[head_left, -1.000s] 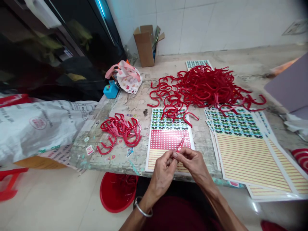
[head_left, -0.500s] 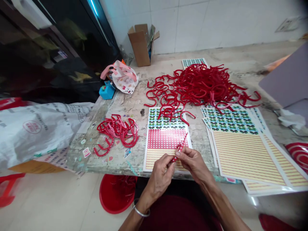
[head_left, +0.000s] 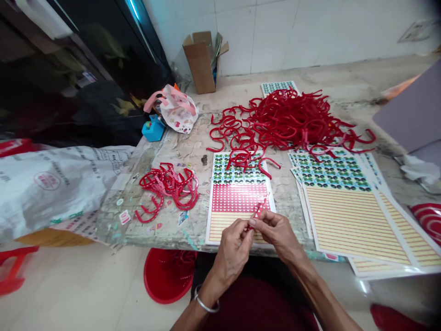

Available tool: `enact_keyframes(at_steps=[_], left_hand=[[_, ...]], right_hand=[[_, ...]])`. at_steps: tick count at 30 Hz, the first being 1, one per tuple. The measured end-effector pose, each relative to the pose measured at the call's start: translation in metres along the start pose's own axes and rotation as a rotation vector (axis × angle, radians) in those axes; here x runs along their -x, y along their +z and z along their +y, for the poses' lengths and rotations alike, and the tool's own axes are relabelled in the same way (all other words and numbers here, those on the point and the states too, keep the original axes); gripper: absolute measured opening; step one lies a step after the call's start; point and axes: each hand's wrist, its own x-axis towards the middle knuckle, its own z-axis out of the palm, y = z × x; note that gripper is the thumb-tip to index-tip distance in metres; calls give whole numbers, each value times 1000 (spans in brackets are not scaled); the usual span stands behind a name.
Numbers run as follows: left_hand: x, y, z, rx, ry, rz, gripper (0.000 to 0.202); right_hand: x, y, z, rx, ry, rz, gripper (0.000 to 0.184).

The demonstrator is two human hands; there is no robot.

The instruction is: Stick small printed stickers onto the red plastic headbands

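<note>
Open cardboard box (head_left: 199, 69) by the wall (head_left: 272, 37) (printed bag (head_left: 178, 115) nearby)

Counted on the table (head_left: 189, 149): red bands in two piles, one large pile (head_left: 292, 122) and one small pile (head_left: 168, 184) (individual bands too tangled to number). Sticker sheets: one centre sheet (head_left: 223, 226), one far sheet (head_left: 275, 86), at least three right-hand sheets (head_left: 354, 225), overlapping. One cardboard box (head_left: 199, 71), one pink-handled bag (head_left: 177, 112), one blue box (head_left: 152, 132). Held: at least one patterned strip (head_left: 260, 210). Below: one red basket (head_left: 155, 278).

head-worn camera: close above left hand (head_left: 233, 248), right hand (head_left: 279, 232); faces forward, down, across worktable (head_left: 188, 149) to wall (head_left: 272, 37).
</note>
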Motion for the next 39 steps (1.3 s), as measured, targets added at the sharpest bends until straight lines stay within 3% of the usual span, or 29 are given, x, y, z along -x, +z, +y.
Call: enact_keyframes(at_steps=[6,11,16,23,32,36,39], left_hand=[[-3,-3,0,0,64,-103,18],[-2,-1,-1,-49,37,-66,18],[-5,-4,-2,-69,129,-137,19],[-5,-2,-4,-112,148,-109,16],[-1,-3,-12,-126,242,-122,20],[1,0,-15,-147,256,-89,22],[1,-9,-19,-210,263,-54,23]], right_hand=[[-2,-5,-1,-131,66,-48,33],[0,-5,0,-28,28,-14,34],[-2,-8,-1,-110,59,-68,30],[-2,-8,4,53,-20,-26,30],[-4,-15,-7,-9,-25,-33,27],[-9,-14,-11,61,-64,-38,36],[-16,-16,-12,113,-80,-42,41]])
